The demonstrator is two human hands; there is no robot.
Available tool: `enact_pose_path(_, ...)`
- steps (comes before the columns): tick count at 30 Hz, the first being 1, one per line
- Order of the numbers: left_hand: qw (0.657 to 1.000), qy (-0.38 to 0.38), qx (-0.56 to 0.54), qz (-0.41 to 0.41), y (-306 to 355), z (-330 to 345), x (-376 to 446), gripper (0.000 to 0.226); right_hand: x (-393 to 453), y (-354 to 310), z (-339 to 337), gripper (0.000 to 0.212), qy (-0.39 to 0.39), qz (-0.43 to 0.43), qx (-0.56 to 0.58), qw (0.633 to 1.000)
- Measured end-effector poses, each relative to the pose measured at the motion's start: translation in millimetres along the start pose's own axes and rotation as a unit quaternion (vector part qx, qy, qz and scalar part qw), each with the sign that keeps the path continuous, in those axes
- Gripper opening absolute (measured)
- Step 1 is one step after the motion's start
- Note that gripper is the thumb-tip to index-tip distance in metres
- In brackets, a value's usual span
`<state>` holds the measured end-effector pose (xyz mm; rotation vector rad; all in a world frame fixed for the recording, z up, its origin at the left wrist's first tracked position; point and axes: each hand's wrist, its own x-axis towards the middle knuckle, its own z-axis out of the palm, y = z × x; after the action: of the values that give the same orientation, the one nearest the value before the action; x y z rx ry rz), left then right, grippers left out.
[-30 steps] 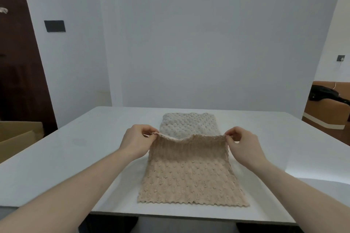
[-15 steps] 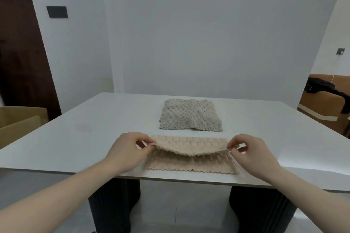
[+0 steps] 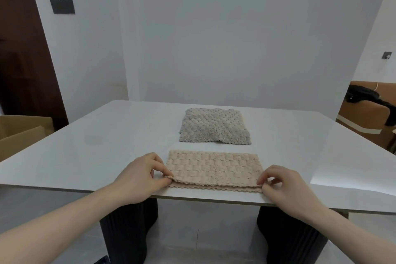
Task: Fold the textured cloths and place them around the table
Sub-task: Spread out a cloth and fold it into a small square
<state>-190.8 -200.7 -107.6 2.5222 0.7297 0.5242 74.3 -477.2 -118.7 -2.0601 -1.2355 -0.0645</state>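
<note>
Both hands, left hand [image 3: 140, 174] and right hand [image 3: 285, 186], pinch the folded beige cloth's [image 3: 214, 167] near corners on the table [image 3: 96, 146].

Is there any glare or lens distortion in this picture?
Head view: a bright patch of glare lies on the table at the right, beside the right hand; the wide lens bends the door frame and walls outward; the beige cloth looks sharp.

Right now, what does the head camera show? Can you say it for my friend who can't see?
Two hands pinch the near corners of a beige cloth folded in half on a white table: left hand, right hand. A folded grey cloth lies just behind it.
</note>
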Motion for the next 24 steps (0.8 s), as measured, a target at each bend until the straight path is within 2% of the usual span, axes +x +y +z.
enact_pose_path(4, 1.0, -0.017, -0.01, -0.012, 11.4, -3.0, -2.0, 0.004, -3.5, 2.8, 0.8, 0.024, -0.022, -0.008, -0.018, 1.0)
enact_pose_path(7, 0.997, 0.042, -0.066, 0.017, 25.0, 2.7, 9.3, 0.008, 8.7, -3.2, 5.0, 0.02, 0.04, 0.014, 0.012, 0.999)
enact_pose_path(9, 0.996, 0.059, -0.059, 0.037, 33.4, 13.1, 23.9, 0.024, 27.9, -19.3, 10.1, 0.013, 0.08, 0.034, 0.058, 0.995)
enact_pose_path(10, 0.998, 0.043, -0.044, 0.033, 36.2, 20.6, 31.1, 0.037, 37.4, -28.3, 16.1, 0.015, 0.074, 0.041, 0.063, 0.994)
enact_pose_path(12, 1.0, -0.023, 0.006, 0.009, 38.3, 39.5, 43.6, 0.06, 51.8, -41.8, 34.9, 0.032, 0.008, 0.039, -0.003, 0.999)
enact_pose_path(15, 0.983, -0.122, 0.138, -0.012, 34.5, 63.2, 49.4, 0.071, 60.6, -55.2, 65.9, 0.059, -0.099, 0.025, -0.131, 0.986)
enact_pose_path(18, 0.977, -0.138, 0.161, -0.015, 31.2, 68.3, 49.7, 0.07, 65.6, -61.9, 84.6, 0.066, -0.161, 0.021, -0.173, 0.971)
enact_pose_path(24, 0.979, -0.118, 0.164, -0.015, 32.2, 68.4, 47.6, 0.068, 60.3, -50.5, 87.9, 0.074, -0.201, 0.05, -0.212, 0.955)
